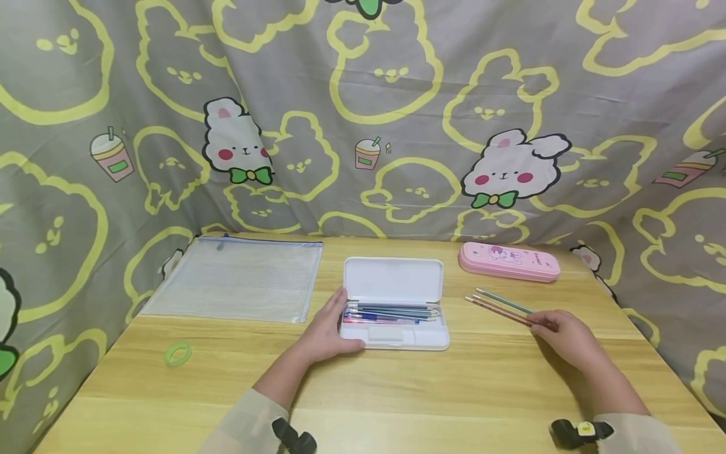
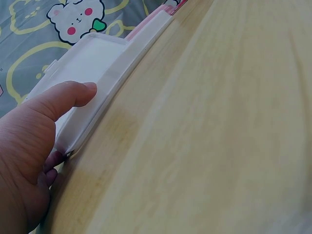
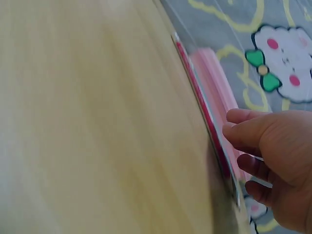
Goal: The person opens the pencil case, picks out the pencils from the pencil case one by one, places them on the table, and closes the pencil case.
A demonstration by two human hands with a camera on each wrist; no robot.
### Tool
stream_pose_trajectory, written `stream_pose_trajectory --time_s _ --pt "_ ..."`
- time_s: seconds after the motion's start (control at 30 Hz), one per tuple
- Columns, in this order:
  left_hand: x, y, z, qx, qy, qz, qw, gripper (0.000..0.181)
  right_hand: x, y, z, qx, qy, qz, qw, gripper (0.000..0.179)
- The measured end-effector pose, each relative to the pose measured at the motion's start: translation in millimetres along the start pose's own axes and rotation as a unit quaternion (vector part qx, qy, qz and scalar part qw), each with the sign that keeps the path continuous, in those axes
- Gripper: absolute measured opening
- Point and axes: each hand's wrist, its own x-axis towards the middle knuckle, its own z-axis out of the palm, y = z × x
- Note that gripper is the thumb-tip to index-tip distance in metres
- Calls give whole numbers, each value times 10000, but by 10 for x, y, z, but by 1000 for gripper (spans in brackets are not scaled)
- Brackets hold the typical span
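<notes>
Grip of the left hand (image 1: 323, 334) spans the left end of a raised-lid white pencil case (image 1: 392, 280), thumb at its front edge. Grip of the right hand (image 1: 569, 343), well apart to the right, brings thumb and fingers close together at the near ends of a green pencil (image 1: 503, 301) and a reddish pencil (image 1: 499, 311) — whether it pinches or merely touches them cannot be told. Both pencils extend leftward and away from this grip. Just right of the left grip, inside the case, lie further pencils (image 1: 391, 310) and a white block (image 1: 386, 333); beyond the right grip, a pink case (image 1: 507, 261) rests on the counter (image 1: 454, 391). Step in hand, as judged: handling the loose pair while the left grip steadies the case. The next move likely calls for a clear pinch on both pencils, or a clean release — with the case kept steady.
</notes>
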Motion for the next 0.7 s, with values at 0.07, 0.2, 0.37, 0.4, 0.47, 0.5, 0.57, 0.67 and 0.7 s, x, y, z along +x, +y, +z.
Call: stream_pose_trajectory --time_s 0.07,0.2,0.37,0.4,0.47,0.5,0.57,0.67,0.7 --pt "0 0 -1 -6 9 -9 10000 120 28 -103 19 34 79 -130 9999 25" --pt "0 -5 0 -6 7 -23 10000 121 101 -345 81 122 143 -367 9992 22" --pt "3 -14 7 37 14 -35 10000 122 207 -660 193 315 72 -707 9970 22" --pt "4 -15 8 36 18 -36 10000 121 230 -722 216 369 43 -779 9963 22" --pt "3 -12 8 24 17 -30 10000 121 267 -849 263 476 -17 -874 9950 22" --pt "2 -8 7 13 12 -30 10000 121 288 -909 291 520 -19 -943 9942 22" --pt "0 0 5 4 6 -27 10000 121 326 -1020 350 589 -34 -1095 9922 21" --pt "0 8 1 -16 2 -36 10000 121 382 -1165 446 644 -43 -1313 9892 18" --pt "1 9 0 -13 -4 -45 10000 121 399 -1210 476 655 -68 -1390 9881 18"
